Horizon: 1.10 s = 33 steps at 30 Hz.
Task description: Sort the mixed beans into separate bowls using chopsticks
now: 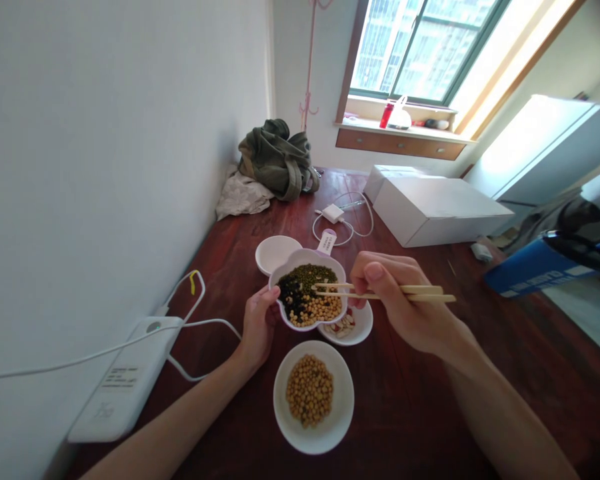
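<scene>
My left hand (pixel 260 325) grips the left rim of a scalloped white-and-lilac bowl (pixel 305 327), thumb over the edge. Inside lie green mung beans (pixel 311 273), black beans (pixel 291 297) and yellow soybeans (pixel 325 310). Wooden chopsticks (pixel 380 292) are pinched in my right hand (pixel 397 297), their tips over the beans in this bowl; a pale piece seems to be at the tips. Nearer to me stands a white bowl (pixel 313 443) of soybeans (pixel 310 390). Partly under the scalloped bowl is a small dish (pixel 363 327) with pale flat seeds. An upturned or shallow white dish (pixel 279 253) sits behind.
A white power strip (pixel 130 383) with cables lies at left by the wall. Farther back are a green bag (pixel 280 160), a white charger (pixel 333 213) with its cord, and a white box (pixel 435 207). A blue object (pixel 545 267) stands at the right edge.
</scene>
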Each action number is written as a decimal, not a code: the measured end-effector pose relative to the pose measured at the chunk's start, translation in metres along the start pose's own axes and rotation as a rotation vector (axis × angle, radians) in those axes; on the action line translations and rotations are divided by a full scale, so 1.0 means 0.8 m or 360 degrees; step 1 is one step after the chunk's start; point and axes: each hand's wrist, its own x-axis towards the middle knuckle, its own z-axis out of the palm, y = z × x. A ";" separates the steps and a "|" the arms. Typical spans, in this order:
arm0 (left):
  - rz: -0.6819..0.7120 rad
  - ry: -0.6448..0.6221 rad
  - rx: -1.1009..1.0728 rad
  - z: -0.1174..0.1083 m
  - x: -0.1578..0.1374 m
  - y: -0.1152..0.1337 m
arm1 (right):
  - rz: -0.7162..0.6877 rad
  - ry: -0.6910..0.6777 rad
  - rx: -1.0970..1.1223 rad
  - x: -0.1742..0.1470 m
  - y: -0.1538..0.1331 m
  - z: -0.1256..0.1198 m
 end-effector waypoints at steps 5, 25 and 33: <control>-0.0011 -0.0011 -0.0030 -0.002 0.001 -0.003 | 0.0013 -0.0044 -0.0023 0.006 0.012 0.012; 0.0018 0.0014 -0.0035 -0.002 0.003 -0.003 | 0.0051 0.0300 -0.0062 -0.012 -0.019 -0.035; 0.0007 0.0001 -0.0039 0.001 0.002 -0.002 | 0.0092 0.0057 -0.0026 0.008 0.014 0.003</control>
